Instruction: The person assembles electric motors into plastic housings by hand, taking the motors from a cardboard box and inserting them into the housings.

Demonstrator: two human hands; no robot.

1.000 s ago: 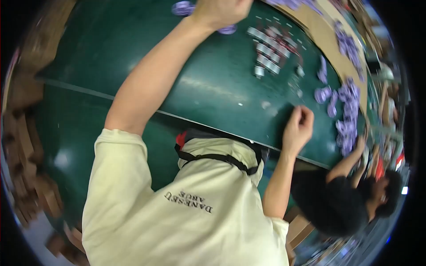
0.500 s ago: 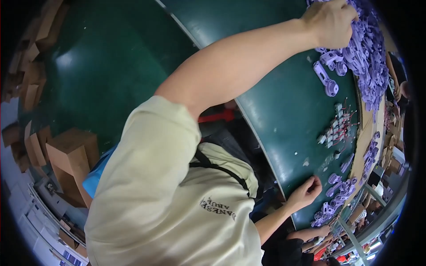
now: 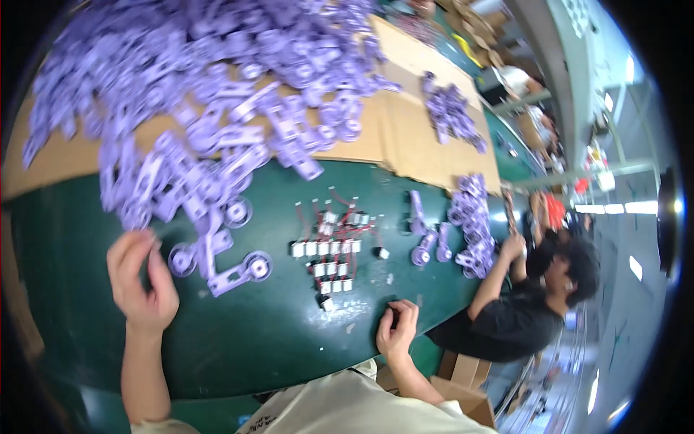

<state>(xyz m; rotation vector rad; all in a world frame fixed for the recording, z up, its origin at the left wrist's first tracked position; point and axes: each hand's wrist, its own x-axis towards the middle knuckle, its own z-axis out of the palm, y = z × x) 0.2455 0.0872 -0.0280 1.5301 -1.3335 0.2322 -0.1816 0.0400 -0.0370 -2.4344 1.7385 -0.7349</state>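
My left hand [image 3: 144, 278] is just in front of a large heap of purple plastic parts [image 3: 210, 94], long pieces with a round ring at one end. Its fingers are bent, with a gap between them and the thumb, and I see nothing held. Beside it lie loose purple parts [image 3: 242, 275] on the green table [image 3: 238, 347]. My right hand [image 3: 397, 329] rests near the table's front edge, fingers curled in; a dark spot shows between them, too small to name. Between the hands sit small silver blocks with red wires [image 3: 329, 249], roughly in rows.
Flattened cardboard [image 3: 405, 116] lies under the heap and along the back. A smaller purple pile [image 3: 473, 224] stands at the right, with another group [image 3: 452, 112] farther back. A co-worker in black [image 3: 517, 311] is at the right. Cardboard boxes [image 3: 466, 372] stand below the table edge.
The view has swung round to face the table. My left arm, stretched out across to the heap before, is drawn back to its near edge. My right hand stays curled by the table edge.
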